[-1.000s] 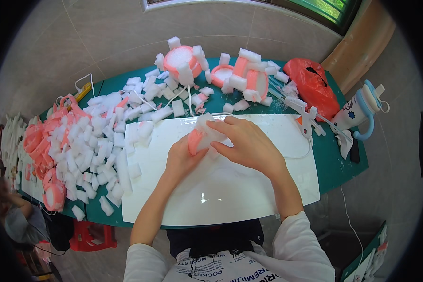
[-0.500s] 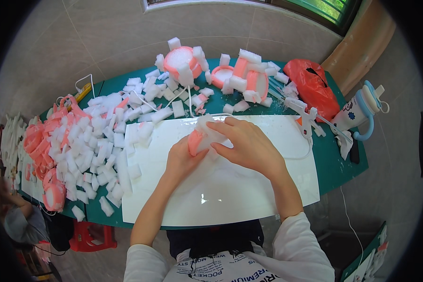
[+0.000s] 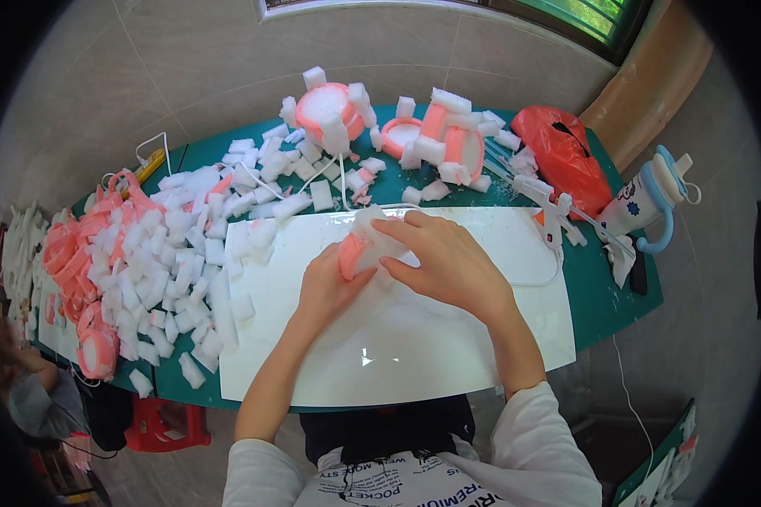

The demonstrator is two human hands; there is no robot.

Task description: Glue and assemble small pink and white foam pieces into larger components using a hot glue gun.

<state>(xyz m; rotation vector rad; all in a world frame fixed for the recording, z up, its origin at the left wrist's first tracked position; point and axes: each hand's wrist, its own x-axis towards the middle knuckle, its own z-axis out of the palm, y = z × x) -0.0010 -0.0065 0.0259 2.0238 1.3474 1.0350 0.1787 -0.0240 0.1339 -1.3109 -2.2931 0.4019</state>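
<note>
Above the white board (image 3: 414, 355), my two hands close round a foam piece with a pink band (image 3: 352, 255) and a white body. My left hand (image 3: 328, 287) grips its left and lower side, the thumb along the pink band. My right hand (image 3: 452, 262) holds it from the right, fingers curled over the top, where a white foam block (image 3: 369, 220) stands up. Fingers partly hide where block and band meet. Similar pink-and-white foam pieces with white blocks round them, such as a round one (image 3: 323, 106), stand at the back of the table.
White foam blocks (image 3: 156, 279) and pink foam strips (image 3: 72, 253) heap at left. Right of the board lie a white glue gun (image 3: 552, 207) with its cord, a red plastic bag (image 3: 558, 152) and a handled tumbler (image 3: 643, 198). Another person's arm (image 3: 34, 363) shows at far left.
</note>
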